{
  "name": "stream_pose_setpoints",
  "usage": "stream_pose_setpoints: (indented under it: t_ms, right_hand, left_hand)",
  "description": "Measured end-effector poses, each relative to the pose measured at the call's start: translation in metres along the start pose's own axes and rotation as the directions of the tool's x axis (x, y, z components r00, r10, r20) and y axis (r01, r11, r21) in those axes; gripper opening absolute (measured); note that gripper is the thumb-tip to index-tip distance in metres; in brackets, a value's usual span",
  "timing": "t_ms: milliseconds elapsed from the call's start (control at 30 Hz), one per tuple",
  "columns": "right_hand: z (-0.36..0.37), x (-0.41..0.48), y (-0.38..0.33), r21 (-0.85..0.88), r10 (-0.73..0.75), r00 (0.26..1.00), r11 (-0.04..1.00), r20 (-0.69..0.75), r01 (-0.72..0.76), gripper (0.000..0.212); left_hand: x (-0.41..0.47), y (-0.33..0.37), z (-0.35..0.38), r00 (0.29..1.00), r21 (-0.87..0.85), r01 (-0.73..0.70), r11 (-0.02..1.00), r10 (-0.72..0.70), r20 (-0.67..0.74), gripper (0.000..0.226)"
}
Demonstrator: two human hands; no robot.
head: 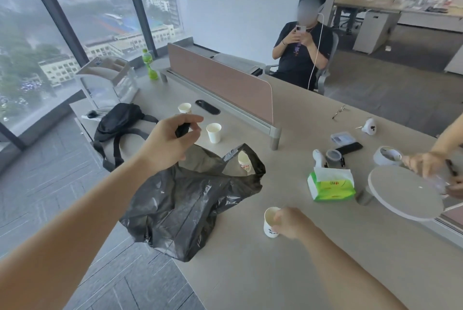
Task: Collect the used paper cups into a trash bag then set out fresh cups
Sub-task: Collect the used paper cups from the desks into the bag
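My left hand point(170, 140) pinches one handle of a black trash bag point(190, 204) and holds its mouth up above the table edge. Inside the open mouth lies one white paper cup point(244, 161). My right hand point(292, 222) is closed around a white paper cup point(269, 222) that stands on the table to the right of the bag. Two more white paper cups stand upright beyond the bag: one point(214, 132) just past my left hand, another point(185, 108) farther back.
A black backpack point(120, 124) lies at the table's left corner. A green tissue pack point(332, 184), tape rolls point(387, 155), a phone and small gadgets sit at right, where another person's hands point(431, 165) work over a round grey board point(403, 192). A seated person faces me behind the divider point(220, 81).
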State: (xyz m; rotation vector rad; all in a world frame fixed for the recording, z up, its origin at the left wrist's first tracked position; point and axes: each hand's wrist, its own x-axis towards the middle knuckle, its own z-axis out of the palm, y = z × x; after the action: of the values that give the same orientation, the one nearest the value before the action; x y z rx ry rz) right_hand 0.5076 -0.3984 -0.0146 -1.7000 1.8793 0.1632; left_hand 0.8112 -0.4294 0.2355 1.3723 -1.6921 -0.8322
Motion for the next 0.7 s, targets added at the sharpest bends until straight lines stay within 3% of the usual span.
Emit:
stream_pose_setpoints:
  t_ms: [133,333,700]
  right_hand:
    - [0.010,0.010,0.001,-0.004,0.000,1.000,1.000,-0.015,0.000,0.038]
    - [0.017,0.014,-0.001,-0.070,-0.022,0.996,0.997,-0.083,0.016,0.027]
    - [0.013,0.014,0.017,-0.035,0.043,0.989,0.998,-0.139,-0.048,0.029]
  left_hand:
    - [-0.004,0.003,0.000,1.000,0.008,0.006,1.000,-0.006,0.003,0.027]
    - [-0.004,0.000,0.001,1.000,0.013,0.005,1.000,-0.005,-0.008,0.026]
    - [0.001,-0.002,-0.003,1.000,0.026,-0.001,1.000,0.001,-0.001,0.025]
